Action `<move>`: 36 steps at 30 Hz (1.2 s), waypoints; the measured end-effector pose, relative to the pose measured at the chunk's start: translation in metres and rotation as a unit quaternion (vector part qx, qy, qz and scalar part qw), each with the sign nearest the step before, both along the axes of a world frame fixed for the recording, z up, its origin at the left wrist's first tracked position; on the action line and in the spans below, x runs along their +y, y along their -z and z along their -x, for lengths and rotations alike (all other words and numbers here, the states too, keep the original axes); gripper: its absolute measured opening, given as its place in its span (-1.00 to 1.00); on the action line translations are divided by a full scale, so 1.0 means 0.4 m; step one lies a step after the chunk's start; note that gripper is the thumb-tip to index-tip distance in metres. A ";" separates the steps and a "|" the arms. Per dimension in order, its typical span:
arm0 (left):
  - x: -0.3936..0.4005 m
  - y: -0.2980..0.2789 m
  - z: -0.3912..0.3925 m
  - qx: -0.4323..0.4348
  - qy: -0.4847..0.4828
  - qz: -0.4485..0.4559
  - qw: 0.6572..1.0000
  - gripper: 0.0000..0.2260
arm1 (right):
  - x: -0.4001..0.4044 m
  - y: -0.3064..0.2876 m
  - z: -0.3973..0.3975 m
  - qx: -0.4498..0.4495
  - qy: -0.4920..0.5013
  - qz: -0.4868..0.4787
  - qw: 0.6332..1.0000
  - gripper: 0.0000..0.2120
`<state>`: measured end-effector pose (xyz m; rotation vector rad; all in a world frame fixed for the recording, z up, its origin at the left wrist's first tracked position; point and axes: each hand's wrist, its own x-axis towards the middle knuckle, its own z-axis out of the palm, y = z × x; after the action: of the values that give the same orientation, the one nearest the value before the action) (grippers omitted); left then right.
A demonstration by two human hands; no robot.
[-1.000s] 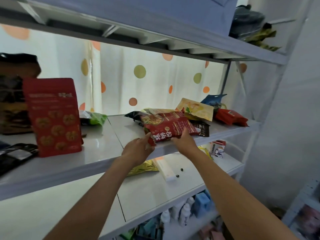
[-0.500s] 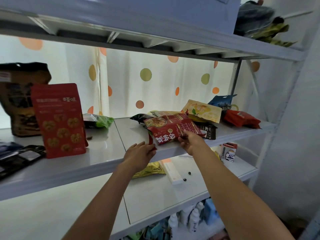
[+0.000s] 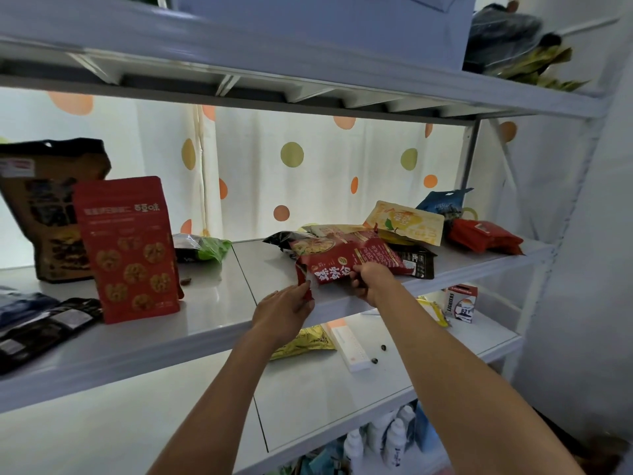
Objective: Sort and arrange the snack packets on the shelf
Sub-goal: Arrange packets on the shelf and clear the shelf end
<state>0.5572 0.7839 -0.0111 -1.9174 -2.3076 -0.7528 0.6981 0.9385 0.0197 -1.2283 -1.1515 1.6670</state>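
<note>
You hold a red noodle packet (image 3: 346,258) at the front edge of the middle white shelf (image 3: 219,303). Your right hand (image 3: 371,281) grips its lower edge; your left hand (image 3: 282,311) pinches its lower left corner. Behind it lies a heap: a black packet (image 3: 416,264) touching it, a yellow fruit pouch (image 3: 406,222), a blue packet (image 3: 442,202), a red packet (image 3: 484,236). Farther left lie a green-and-black packet (image 3: 202,248), an upright red walnut pouch (image 3: 128,248) and a brown bag (image 3: 44,207) behind that. Below sits a lighter box (image 3: 460,303).
</note>
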 end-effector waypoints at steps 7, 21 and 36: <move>0.001 -0.018 0.005 -0.260 0.034 -0.129 0.956 -0.42 | -0.032 -0.114 0.007 0.077 -0.008 -0.054 0.996 -0.76; -0.049 -0.105 -0.054 -0.452 0.129 -0.300 0.830 -0.25 | -0.243 -0.168 -0.157 0.276 -0.137 -0.026 0.951 -0.73; -0.134 0.026 -0.298 -0.510 0.184 -0.192 0.818 -0.61 | -0.444 0.138 -0.371 0.199 0.020 0.052 0.978 -0.52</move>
<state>0.6766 0.7304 -0.0215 -2.0033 -1.7920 -2.5757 0.8465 0.7611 -0.0356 -0.9131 -0.7982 1.8560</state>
